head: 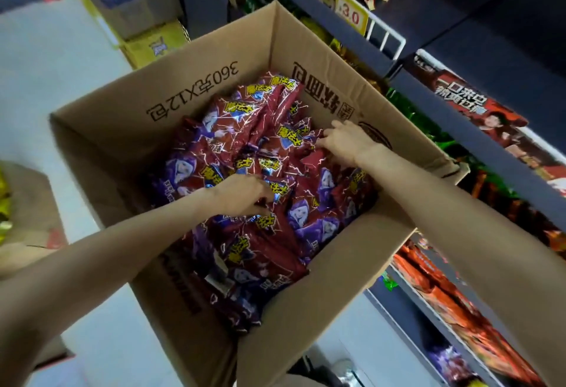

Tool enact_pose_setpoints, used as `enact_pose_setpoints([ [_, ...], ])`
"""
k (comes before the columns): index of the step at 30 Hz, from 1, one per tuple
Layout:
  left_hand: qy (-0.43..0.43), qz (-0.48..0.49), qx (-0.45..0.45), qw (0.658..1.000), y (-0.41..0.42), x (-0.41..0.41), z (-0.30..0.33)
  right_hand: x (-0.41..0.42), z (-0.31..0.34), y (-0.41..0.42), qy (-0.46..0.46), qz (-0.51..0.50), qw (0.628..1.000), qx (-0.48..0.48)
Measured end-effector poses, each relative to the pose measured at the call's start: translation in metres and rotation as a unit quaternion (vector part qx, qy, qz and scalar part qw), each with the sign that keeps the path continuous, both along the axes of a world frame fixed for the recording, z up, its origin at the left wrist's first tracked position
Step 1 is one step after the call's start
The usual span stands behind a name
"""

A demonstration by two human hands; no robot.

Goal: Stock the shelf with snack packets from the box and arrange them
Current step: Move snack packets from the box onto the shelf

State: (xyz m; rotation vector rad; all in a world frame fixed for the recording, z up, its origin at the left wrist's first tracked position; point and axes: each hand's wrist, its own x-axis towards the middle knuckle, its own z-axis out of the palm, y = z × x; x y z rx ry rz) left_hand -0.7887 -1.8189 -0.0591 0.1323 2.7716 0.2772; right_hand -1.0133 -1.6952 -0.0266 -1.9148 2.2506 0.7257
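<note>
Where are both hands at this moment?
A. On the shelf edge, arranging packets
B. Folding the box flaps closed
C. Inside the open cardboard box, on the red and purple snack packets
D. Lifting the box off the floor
C: the left hand and the right hand both reach into the open cardboard box, fingers curled into the red and purple snack packets.

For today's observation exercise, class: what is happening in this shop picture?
A person is reaching into an open cardboard box that stands beside a shop shelf. The box is full of red and purple snack packets. The left hand pinches packets near the middle of the pile, and the right hand grips packets near the box's far wall. No packet has been lifted clear of the box yet. The shelf already holds other snacks.
</note>
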Motion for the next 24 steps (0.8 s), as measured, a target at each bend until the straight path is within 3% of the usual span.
enact_pose_setpoints([
  [7, 0.024, 0.089, 0.032, 0.995, 0.01, 0.007, 0.025, 0.013, 0.055, 0.035, -0.079, -0.034, 0.987, -0.133],
  [10, 0.092, 0.132, 0.062, 0.985, 0.011, 0.01, 0.05, 0.022, 0.079, 0.059, -0.104, -0.092, 0.968, -0.209],
  [13, 0.212, 0.172, 0.074, 0.959, 0.011, 0.009, 0.076, 0.031, 0.099, 0.081, -0.11, -0.138, 0.943, -0.283],
  [19, 0.421, 0.144, -0.001, 0.895, 0.037, -0.004, 0.137, 0.051, 0.141, 0.136, -0.185, -0.242, 0.834, -0.461],
  [24, 0.446, 0.158, -0.006, 0.881, 0.077, -0.03, 0.187, 0.069, 0.172, 0.211, -0.272, -0.31, 0.718, -0.56],
])
